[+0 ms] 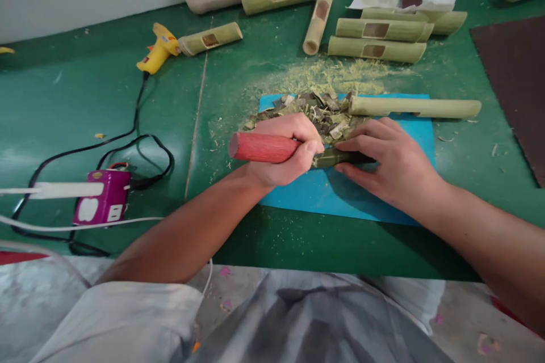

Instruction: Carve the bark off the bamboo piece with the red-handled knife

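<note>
My left hand (289,150) is shut around a tool with a red wooden handle (259,147); its tip is hidden under my fingers. The tool meets a dark green bamboo piece (336,157) lying on a blue mat (323,193). My right hand (383,159) lies flat over that bamboo piece and presses it onto the mat. Just beyond my hands sits a pile of bamboo chips (315,110). A long pale bamboo tube (415,106) rests across the mat's far edge.
Several bamboo tubes with cut windows (377,39) lie at the back of the green table (106,96). A yellow glue gun (158,50) and its black cord lie at the left. A purple power strip (102,197) sits at the near left. A brown sheet (517,79) lies at the right.
</note>
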`<state>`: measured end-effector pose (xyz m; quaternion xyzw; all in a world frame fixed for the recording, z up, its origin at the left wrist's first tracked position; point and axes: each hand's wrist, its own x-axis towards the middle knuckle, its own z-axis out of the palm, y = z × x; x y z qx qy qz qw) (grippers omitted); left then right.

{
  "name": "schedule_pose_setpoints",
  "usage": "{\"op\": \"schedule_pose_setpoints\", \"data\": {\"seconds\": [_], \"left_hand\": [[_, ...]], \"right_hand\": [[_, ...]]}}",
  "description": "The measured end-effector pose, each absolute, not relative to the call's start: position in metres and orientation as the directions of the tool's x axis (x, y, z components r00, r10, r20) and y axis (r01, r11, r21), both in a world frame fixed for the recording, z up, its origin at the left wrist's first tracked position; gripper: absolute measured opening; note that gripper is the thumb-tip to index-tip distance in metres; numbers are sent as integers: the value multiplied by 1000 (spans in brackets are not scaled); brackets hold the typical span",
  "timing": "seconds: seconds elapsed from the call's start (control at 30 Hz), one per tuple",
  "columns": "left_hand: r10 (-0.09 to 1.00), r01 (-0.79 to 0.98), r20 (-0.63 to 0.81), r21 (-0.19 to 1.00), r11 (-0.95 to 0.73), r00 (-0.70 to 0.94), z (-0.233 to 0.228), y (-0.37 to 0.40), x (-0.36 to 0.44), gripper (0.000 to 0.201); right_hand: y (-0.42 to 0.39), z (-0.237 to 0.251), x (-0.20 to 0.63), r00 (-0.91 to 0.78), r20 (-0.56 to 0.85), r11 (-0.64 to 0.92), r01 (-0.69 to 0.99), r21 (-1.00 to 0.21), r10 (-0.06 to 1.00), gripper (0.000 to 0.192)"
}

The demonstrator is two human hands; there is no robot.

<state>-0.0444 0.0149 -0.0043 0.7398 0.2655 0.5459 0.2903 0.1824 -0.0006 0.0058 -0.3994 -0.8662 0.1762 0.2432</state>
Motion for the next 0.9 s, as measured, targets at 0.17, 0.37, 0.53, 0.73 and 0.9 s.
{"op": "schedule_pose_setpoints", "data": {"seconds": [0.17, 0.37, 0.53, 0.73, 0.9], "left_hand": [[692, 71, 667, 704, -707, 277, -2, 16, -45, 24], [698, 114, 645, 704, -701, 310, 0, 15, -44, 28], [701, 117, 640, 706, -698, 315, 1, 15, -47, 31], [708, 60, 662, 719, -693, 246, -6, 15, -45, 31], [729, 15, 668, 736, -677, 151, -11, 15, -41, 33]], "right_hand": [[0, 7, 182, -570, 256, 609, 606, -511, 781, 16], [-1, 8, 182, -564, 258, 605, 603, -520, 784, 17], [-3, 6, 182, -559, 267, 604, 597, -527, 785, 16], [-4, 6, 182, -548, 277, 601, 599, -529, 790, 15], [-3, 6, 183, -554, 269, 603, 605, -520, 788, 16]]}}
